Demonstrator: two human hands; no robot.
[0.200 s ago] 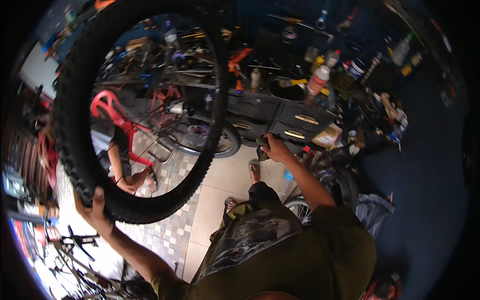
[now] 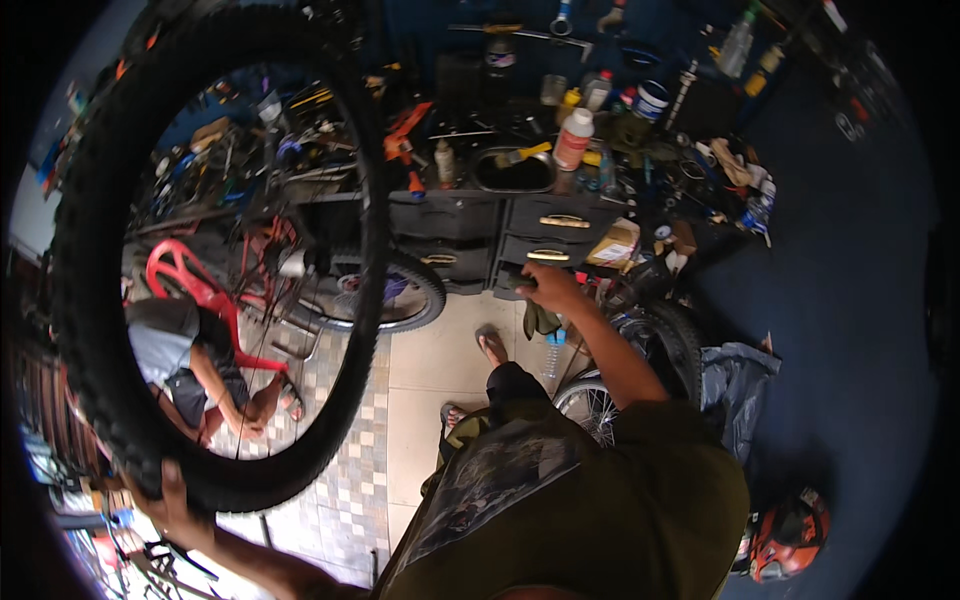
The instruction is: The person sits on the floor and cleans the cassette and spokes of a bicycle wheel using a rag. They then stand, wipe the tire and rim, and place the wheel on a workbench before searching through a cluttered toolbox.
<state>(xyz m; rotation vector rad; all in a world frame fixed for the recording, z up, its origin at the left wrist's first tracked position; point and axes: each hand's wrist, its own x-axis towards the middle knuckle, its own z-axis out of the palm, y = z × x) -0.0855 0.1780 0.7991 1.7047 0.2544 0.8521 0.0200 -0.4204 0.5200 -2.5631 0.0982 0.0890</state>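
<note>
My left hand [image 2: 178,515] grips the lower edge of a large bicycle wheel's knobby black tire [image 2: 90,270], thumb on the near side. Held upright at my left, the wheel has thin spokes, and the workshop shows through its rim. My right hand [image 2: 555,290] is closed around a dark green cloth [image 2: 540,318], which hangs below the fingers in front of the black drawers [image 2: 450,245]. The two hands are well apart.
A seated person [image 2: 165,335] and a red chair [image 2: 205,285] show through the wheel. Ahead runs a cluttered workbench with a white-capped bottle [image 2: 573,140] and a yellow-handled brush [image 2: 525,153]. On the right floor are another wheel [image 2: 600,410], a dark plastic bag [image 2: 735,395] and a helmet [image 2: 790,535].
The view has turned rightward. The wheel sits lower and further left in the picture, still in my left hand. Below my right hand, more of the cloth hangs down.
</note>
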